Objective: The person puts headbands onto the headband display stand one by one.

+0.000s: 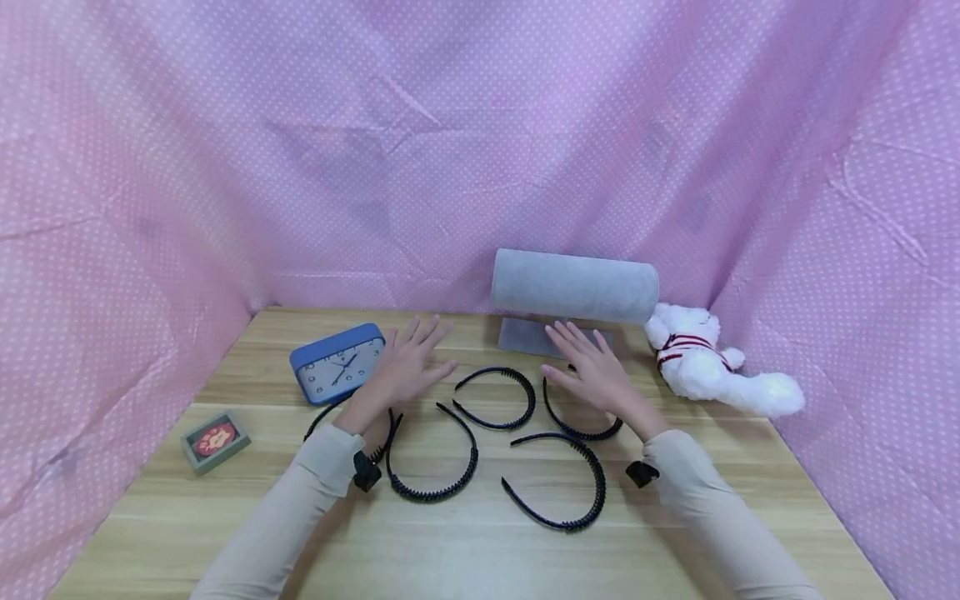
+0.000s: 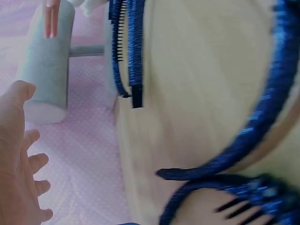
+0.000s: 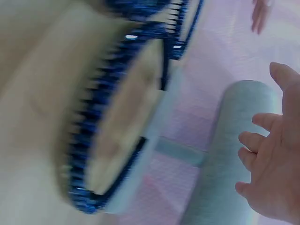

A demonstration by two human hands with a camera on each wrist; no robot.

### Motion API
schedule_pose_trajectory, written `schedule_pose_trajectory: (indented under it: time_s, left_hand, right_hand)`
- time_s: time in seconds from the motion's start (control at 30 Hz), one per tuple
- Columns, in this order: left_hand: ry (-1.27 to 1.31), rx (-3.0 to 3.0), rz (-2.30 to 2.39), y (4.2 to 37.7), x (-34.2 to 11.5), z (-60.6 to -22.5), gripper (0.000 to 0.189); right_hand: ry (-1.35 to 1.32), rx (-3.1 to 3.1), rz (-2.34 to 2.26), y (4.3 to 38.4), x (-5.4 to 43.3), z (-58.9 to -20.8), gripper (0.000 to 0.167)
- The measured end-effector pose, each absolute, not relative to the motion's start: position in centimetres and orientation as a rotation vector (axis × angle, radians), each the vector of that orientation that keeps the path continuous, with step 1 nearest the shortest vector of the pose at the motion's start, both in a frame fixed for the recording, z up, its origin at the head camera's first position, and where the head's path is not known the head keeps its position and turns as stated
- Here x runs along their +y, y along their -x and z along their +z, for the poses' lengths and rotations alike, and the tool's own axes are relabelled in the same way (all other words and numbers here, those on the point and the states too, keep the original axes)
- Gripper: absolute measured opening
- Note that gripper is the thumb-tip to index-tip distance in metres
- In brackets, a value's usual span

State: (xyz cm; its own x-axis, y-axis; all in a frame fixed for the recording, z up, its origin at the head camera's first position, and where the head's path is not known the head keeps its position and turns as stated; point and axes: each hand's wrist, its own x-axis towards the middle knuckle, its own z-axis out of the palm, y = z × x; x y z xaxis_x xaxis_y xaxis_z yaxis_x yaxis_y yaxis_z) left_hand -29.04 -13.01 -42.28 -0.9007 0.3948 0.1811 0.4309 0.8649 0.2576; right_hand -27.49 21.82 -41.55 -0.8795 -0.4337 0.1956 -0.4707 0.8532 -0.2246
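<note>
My left hand (image 1: 405, 367) is held over the table with its fingers spread, near the blue clock (image 1: 341, 367). The right hand (image 1: 596, 375), also spread and holding nothing, is over one black headband (image 1: 585, 436) and in front of the grey stand's base (image 1: 517, 336). Several toothed headbands lie between and below the arms: one at the back middle (image 1: 531, 400), one in front right (image 1: 600, 483), one left of centre (image 1: 427, 497). Another headband (image 1: 391, 433) is partly hidden under the left forearm. In the wrist views both palms are bare.
A grey padded roll (image 1: 573, 285) tops the stand at the back. To its right lies a white plush toy (image 1: 693, 358) with red stripes. A small framed box (image 1: 215, 442) sits at the left. Pink dotted cloth (image 1: 465, 150) hangs round the wooden table (image 1: 465, 558).
</note>
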Motion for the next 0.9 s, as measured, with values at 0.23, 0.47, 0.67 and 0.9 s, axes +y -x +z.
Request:
schedule_pose_trajectory:
  time_s: [0.23, 0.47, 0.67, 0.9]
  left_hand:
    - [0.666, -2.807, -0.500, 30.3, -12.4, -40.1, 0.076]
    - [0.679, -2.731, -0.758, 31.7, -10.6, -38.4, 0.075]
    - [0.633, -2.644, -1.127, 33.1, -8.7, -38.4, 0.074]
    - [0.624, -2.407, -1.663, 35.0, -7.1, -39.0, 0.071]
  right_hand:
    - [-0.720, -2.798, 0.459, 27.4, 22.1, -36.7, 0.077]
    - [-0.555, -2.738, 0.653, 29.0, 25.3, -33.8, 0.077]
    - [-0.444, -2.672, 0.808, 30.3, 28.4, -32.8, 0.078]
    - [-0.330, -2.666, 1.063, 31.0, 31.2, -32.3, 0.085]
